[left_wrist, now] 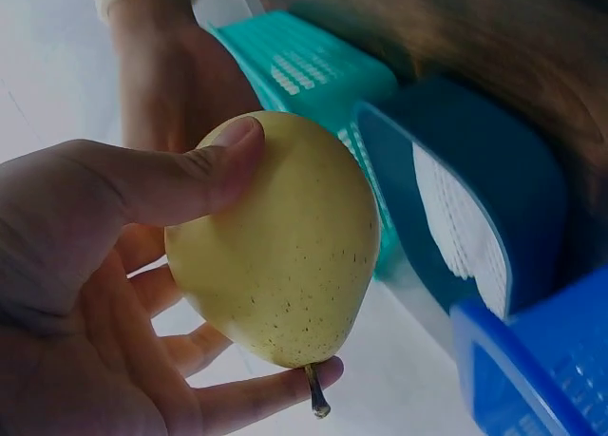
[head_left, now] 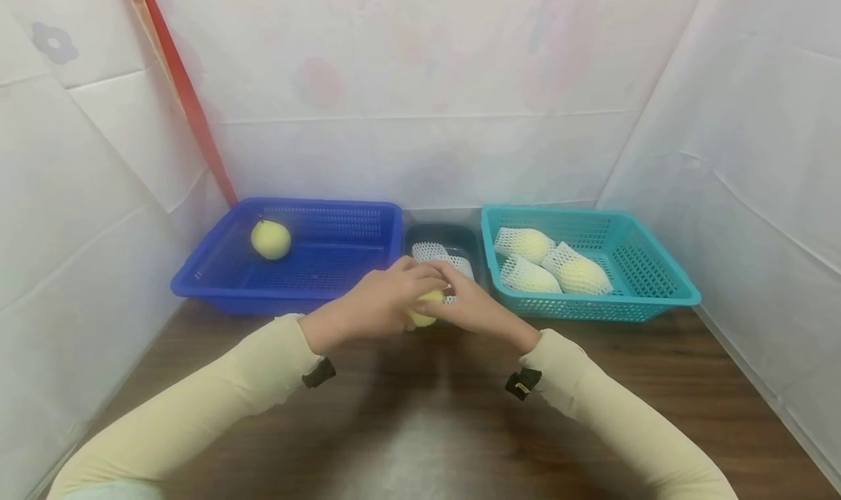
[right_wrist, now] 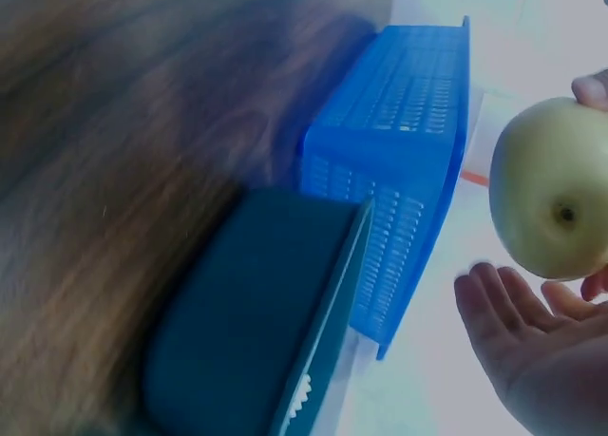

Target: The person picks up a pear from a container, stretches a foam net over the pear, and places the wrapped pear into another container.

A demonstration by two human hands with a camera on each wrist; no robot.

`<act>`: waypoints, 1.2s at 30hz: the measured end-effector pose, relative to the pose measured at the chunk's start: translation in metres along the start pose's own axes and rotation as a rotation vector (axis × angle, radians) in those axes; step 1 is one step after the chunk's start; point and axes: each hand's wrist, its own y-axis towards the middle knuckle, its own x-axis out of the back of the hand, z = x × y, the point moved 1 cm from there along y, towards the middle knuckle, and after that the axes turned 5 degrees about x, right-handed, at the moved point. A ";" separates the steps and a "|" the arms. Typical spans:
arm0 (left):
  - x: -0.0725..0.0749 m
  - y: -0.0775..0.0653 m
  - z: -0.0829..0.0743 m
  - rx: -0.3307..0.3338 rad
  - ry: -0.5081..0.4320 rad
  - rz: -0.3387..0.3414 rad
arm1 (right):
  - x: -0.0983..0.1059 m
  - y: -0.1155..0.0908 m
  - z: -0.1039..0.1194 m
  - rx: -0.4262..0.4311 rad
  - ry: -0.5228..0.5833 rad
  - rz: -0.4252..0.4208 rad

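Observation:
My left hand [head_left: 374,303] grips a pale yellow pear [left_wrist: 285,246]. In the left wrist view the thumb lies across its side, and one finger is at the dark stem. My right hand [right_wrist: 541,350] is close beside the pear, its fingers extended and its palm turned up toward the fruit's rounded bottom end. Beyond the hands stands a small dark teal bin [right_wrist: 256,303] with white foam net sleeves [head_left: 430,252] in it; the hands partly hide it in the head view.
A blue basket [head_left: 230,295] at the left holds one bare pear [head_left: 271,239]. The turquoise basket [head_left: 657,303] at the right contains three net-wrapped pears [head_left: 581,272]. White sheeting [head_left: 420,84] walls the wooden table [head_left: 631,383] at the back and both sides.

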 end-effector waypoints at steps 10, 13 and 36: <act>-0.009 -0.003 -0.007 -0.101 -0.031 0.010 | 0.001 -0.003 -0.001 -0.025 0.119 0.093; -0.011 -0.003 -0.005 -0.093 -0.029 -0.039 | 0.001 -0.005 -0.004 -0.027 0.152 0.088; -0.046 -0.007 0.013 0.257 -0.747 -0.102 | 0.007 -0.028 -0.017 -0.005 0.436 -0.073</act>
